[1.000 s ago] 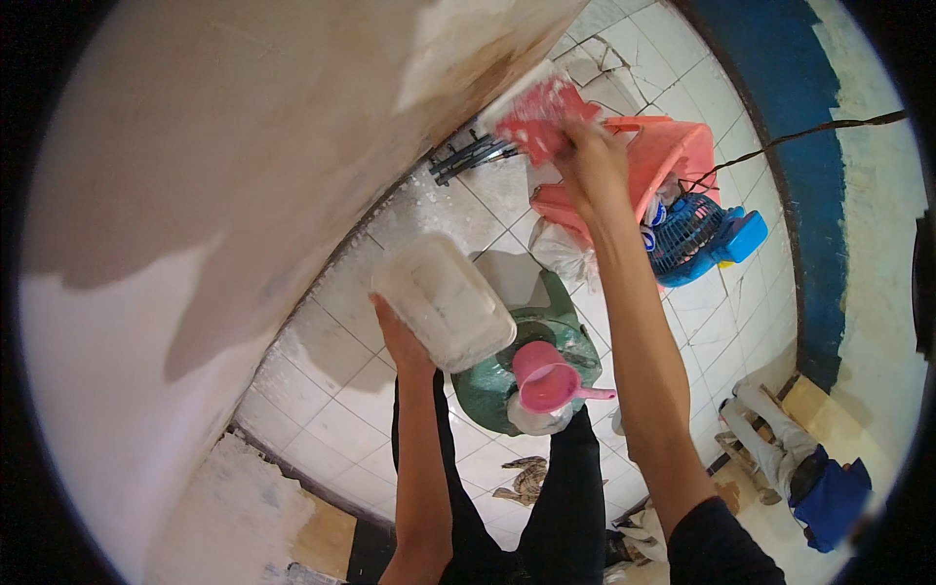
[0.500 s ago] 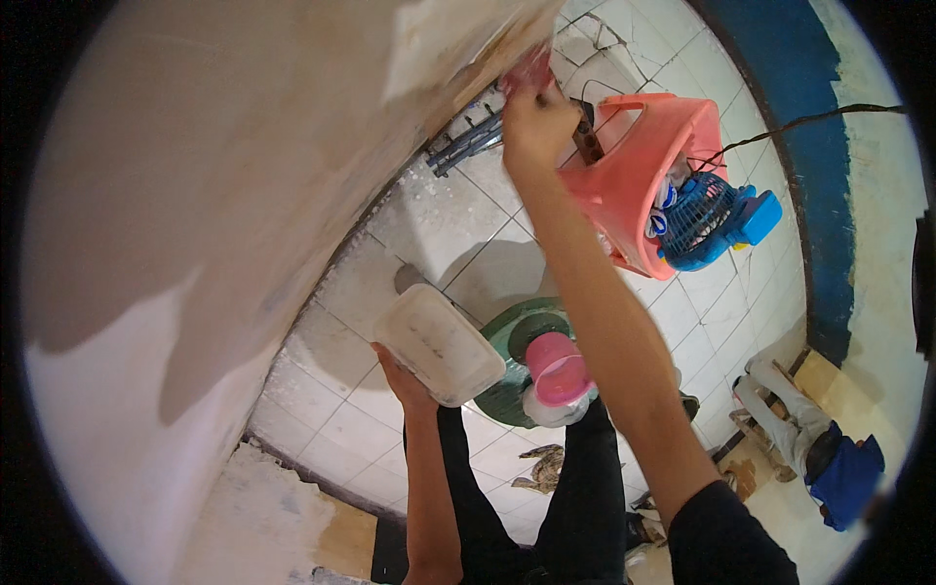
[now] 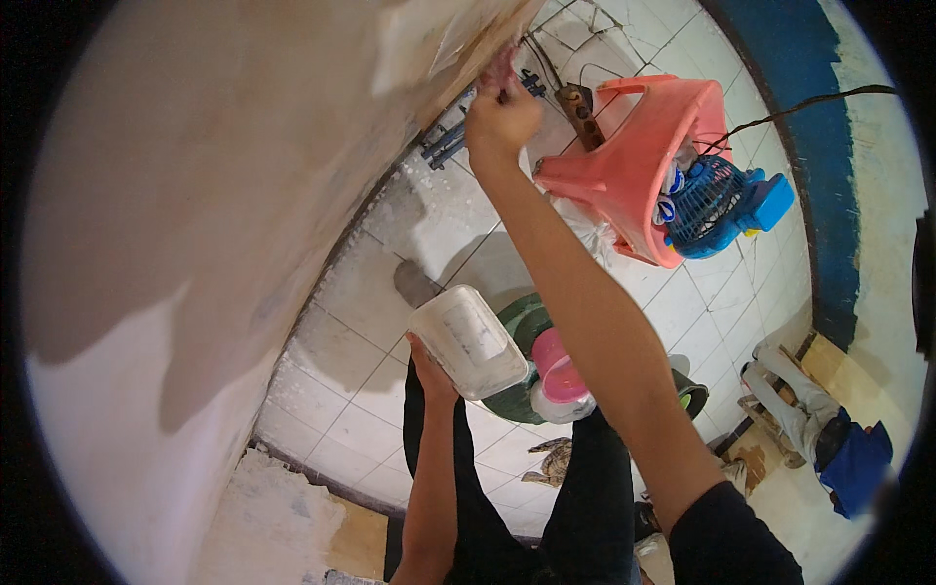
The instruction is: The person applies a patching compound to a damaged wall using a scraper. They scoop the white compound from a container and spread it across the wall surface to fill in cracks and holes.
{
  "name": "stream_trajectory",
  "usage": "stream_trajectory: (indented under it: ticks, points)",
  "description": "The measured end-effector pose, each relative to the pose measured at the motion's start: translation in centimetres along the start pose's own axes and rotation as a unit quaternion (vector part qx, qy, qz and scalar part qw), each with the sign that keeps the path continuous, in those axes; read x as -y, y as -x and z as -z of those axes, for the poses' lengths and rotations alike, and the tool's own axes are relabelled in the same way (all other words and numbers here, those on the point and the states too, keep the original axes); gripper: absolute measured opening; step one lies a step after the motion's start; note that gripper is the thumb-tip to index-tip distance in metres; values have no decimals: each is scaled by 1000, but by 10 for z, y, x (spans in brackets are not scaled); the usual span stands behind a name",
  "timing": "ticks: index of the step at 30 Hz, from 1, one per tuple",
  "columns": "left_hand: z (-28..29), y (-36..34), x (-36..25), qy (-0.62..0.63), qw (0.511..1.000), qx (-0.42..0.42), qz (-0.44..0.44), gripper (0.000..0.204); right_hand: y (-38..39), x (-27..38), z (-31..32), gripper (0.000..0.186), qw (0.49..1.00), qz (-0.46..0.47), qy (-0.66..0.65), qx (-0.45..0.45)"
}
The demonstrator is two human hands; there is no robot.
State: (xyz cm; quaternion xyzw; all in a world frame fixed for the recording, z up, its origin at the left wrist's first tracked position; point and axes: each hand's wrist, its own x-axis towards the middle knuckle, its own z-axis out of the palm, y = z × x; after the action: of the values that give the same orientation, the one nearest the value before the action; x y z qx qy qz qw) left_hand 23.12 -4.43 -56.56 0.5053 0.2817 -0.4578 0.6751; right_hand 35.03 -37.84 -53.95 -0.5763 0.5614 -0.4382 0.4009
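My left hand [image 3: 431, 369] is closed on the near-left edge of a shallow white rectangular plastic tub [image 3: 470, 341], whose inside shows pale smears. Up by the foot of the pale wall [image 3: 292, 146], my right hand [image 3: 504, 125] is wrapped round a reddish flat thing [image 3: 499, 68]. That thing is blurred and lies close to the wall; its exact kind I cannot make out. Below my right forearm stands a green basin [image 3: 507, 405], partly hidden by the tub, with a pink plastic cup [image 3: 556, 363] over it.
A salmon plastic stool [image 3: 624, 185] lies tipped at the upper right, beside a blue fan [image 3: 712, 210]. Near its legs are a power strip [image 3: 579, 115] and dark metal bars [image 3: 447, 146]. A patterned rag [image 3: 553, 462] lies between my legs. Another person [image 3: 838, 453] is at far right.
My right hand has shifted left along the wall with the reddish thing. My left hand and the tub have moved a little to the right. The view has tilted slightly.
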Motion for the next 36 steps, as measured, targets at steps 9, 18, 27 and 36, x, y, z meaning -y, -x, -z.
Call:
stream_trajectory:
  ticks: [9,18,27,36]
  points:
    - [0,-2,-4,-23,1000,13,-9,72,96,36,12,17,991,-48,-105,65]
    - [3,0,6,-16,1000,21,-15,70,91,77,-6,13,993,79,7,89]
    - [16,-7,19,-7,999,36,9,72,47,78,26,34,991,-58,-41,112]
    - [18,-6,16,33,998,50,-7,73,117,59,24,29,992,-10,-105,69]
